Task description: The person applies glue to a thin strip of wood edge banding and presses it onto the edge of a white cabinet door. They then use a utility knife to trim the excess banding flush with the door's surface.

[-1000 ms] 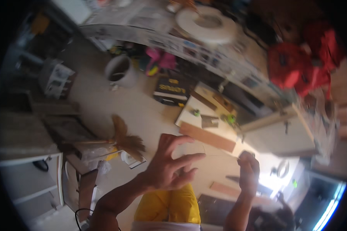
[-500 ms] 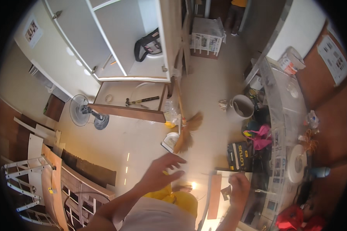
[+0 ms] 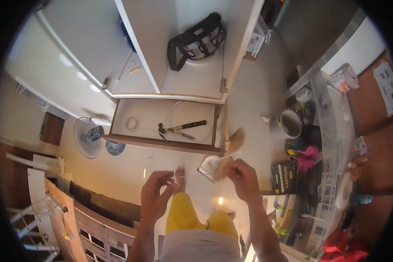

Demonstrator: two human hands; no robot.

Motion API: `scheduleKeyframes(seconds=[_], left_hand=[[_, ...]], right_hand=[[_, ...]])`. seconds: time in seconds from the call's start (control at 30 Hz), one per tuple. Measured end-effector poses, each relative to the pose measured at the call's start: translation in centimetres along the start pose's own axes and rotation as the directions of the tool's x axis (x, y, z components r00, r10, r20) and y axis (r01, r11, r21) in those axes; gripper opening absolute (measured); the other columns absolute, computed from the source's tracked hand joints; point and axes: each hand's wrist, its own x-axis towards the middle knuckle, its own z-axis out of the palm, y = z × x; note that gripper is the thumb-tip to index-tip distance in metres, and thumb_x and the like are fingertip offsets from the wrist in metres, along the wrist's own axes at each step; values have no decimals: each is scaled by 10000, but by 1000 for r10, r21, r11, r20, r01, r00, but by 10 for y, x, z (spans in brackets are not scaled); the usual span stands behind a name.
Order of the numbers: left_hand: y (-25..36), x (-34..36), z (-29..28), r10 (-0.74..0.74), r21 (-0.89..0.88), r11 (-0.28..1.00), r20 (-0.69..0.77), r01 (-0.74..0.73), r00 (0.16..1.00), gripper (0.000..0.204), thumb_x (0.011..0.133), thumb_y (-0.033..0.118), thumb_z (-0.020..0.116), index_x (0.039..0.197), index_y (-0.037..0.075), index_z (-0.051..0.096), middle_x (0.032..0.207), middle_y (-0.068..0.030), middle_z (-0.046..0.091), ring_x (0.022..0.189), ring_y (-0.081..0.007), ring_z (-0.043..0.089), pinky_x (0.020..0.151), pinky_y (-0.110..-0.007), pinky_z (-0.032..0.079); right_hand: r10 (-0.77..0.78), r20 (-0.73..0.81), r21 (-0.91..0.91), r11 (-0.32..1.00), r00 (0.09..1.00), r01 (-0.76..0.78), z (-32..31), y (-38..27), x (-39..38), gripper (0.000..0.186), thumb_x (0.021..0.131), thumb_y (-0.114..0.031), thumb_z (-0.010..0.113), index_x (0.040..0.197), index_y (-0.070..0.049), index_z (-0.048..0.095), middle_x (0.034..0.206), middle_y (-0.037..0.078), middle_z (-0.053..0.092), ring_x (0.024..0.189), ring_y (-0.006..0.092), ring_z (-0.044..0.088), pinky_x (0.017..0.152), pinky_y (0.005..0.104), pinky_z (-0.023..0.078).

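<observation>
My left hand is raised in front of my body, its thumb and fingers curled toward each other around a small thin white piece. My right hand is level with it, fingertips pinched together; whether anything is between them is hidden. Beyond both hands, a drawer is pulled out below a white cabinet. In it lie a hammer, a thin flat tool and a roll of tape. A dustpan and a straw broom are on the floor near my right hand.
A black-and-grey bag sits in the cabinet. A fan stands left of the drawer, with an aluminium ladder at lower left. On the right are a bucket, a black-and-yellow box and a cluttered counter.
My view has swung toward the cabinet and drawer. The left hand, spread before, has curled its fingers; the right hand has come inward and forward. My foot now shows below the drawer.
</observation>
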Motion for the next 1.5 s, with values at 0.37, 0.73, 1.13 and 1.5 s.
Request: scheduleKeyframes(seconds=[0.37,0.73,1.13,1.5], left_hand=[[-132,293,1,125,156,978,117,-142,985,218,983,-16,713,1199,6,686,1093,-52,671,963,-128,656,856,-280,523],[-223,417,49,556,622,597,133,-506,820,275,895,53,819,1157,113,762,1240,-85,670,1118,-264,595,886,-369,505],[-239,445,58,649,672,433,229,-600,725,410,849,99,900,1229,84,745,1306,-119,618,1208,-292,627,994,-407,522],[-239,445,57,617,672,501,165,-546,769,411,851,94,899,1235,90,751,1272,-109,629,1194,-279,633,997,-400,518]], right_hand=[[-28,-358,-221,974,933,-56,36,139,212,73,1011,-54,729,1065,-5,729,892,56,637,746,140,543,714,290,463],[-288,-413,-262,946,864,189,39,251,314,68,1015,-20,720,1076,-16,749,976,74,656,835,179,617,731,299,499],[-347,-436,-316,923,830,220,34,269,325,69,1005,-21,730,1061,-30,769,1009,92,664,884,212,652,762,314,531],[-344,-430,-361,913,835,191,37,271,324,63,1005,-20,730,1058,-30,763,1015,92,657,870,204,646,753,315,529]])
